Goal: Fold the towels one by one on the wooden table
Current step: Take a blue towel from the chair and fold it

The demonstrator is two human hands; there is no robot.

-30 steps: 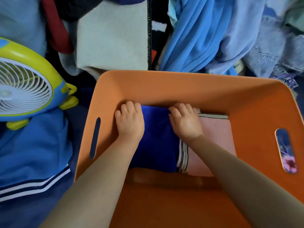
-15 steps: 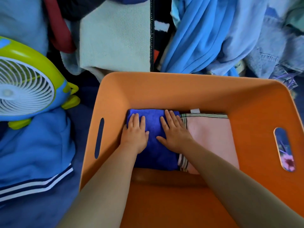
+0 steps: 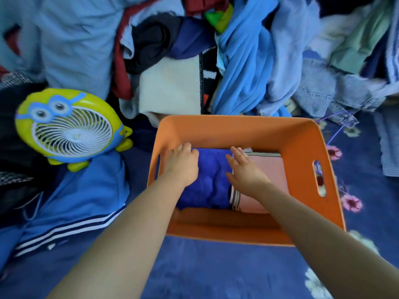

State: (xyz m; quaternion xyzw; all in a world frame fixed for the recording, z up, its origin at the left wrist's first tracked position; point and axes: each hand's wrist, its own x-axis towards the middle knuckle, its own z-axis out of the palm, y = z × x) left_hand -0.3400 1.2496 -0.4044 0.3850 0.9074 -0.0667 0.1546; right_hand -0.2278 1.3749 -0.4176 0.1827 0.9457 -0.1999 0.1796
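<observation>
An orange bin (image 3: 237, 128) sits in front of me on a blue flowered cloth. Inside it a folded dark blue towel (image 3: 210, 180) lies on the left, beside a folded pink towel (image 3: 269, 169) with striped edges. My left hand (image 3: 182, 164) rests on the blue towel's left edge, against the bin's left wall, fingers curled a little. My right hand (image 3: 244, 171) lies flat with fingers spread, over the seam between the blue and pink towels. Neither hand holds anything.
A yellow and blue cartoon fan (image 3: 71, 128) stands left of the bin. A blue garment with white stripes (image 3: 71, 203) lies under it. A tall heap of clothes (image 3: 237, 61) rises behind the bin. Blue flowered cloth (image 3: 216, 268) covers the foreground.
The view has pulled back and up, showing the whole bin and fan. My left hand has slid left to the towel's edge; my right hand has shifted slightly right.
</observation>
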